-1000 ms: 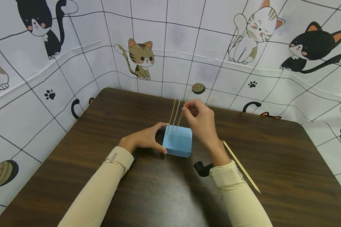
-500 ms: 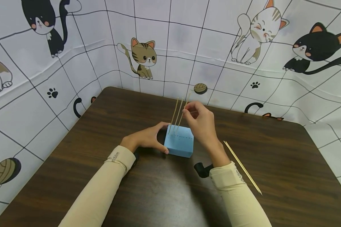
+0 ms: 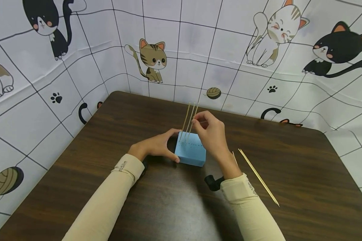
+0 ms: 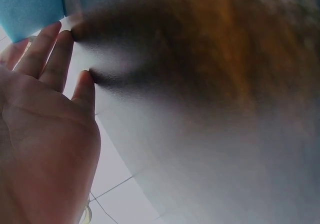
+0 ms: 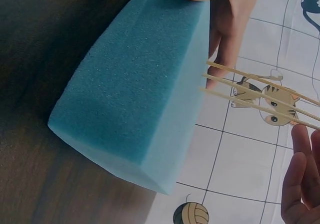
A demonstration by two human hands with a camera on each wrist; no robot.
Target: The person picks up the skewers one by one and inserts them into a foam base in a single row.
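Observation:
A blue foam block point(image 3: 190, 154) rests on the table with a row of small dots across its top. The left hand point(image 3: 155, 146) holds its left side, thumb at the near corner and fingers at the far one; the left wrist view shows those fingers point(image 4: 54, 58) beside the block point(image 4: 30, 8). Two thin wooden sticks point(image 3: 185, 119) stand in the block's far left part. Just right of them, the right hand point(image 3: 212, 135) pinches a third stick point(image 3: 196, 108), whose lower end meets the block in the right wrist view, where three sticks point(image 5: 265, 104) run nearly parallel.
On the dark wooden table point(image 3: 169, 207), loose sticks point(image 3: 259, 178) lie right of the right forearm, and another stick end point(image 3: 234, 157) shows beside that wrist. A white sheet with cat drawings point(image 3: 193, 40) hangs behind the table's back edge.
The right hand has moved slightly down and left with the third stick, whose top now sits lower and closer to the other two. The left hand keeps its hold on the block.

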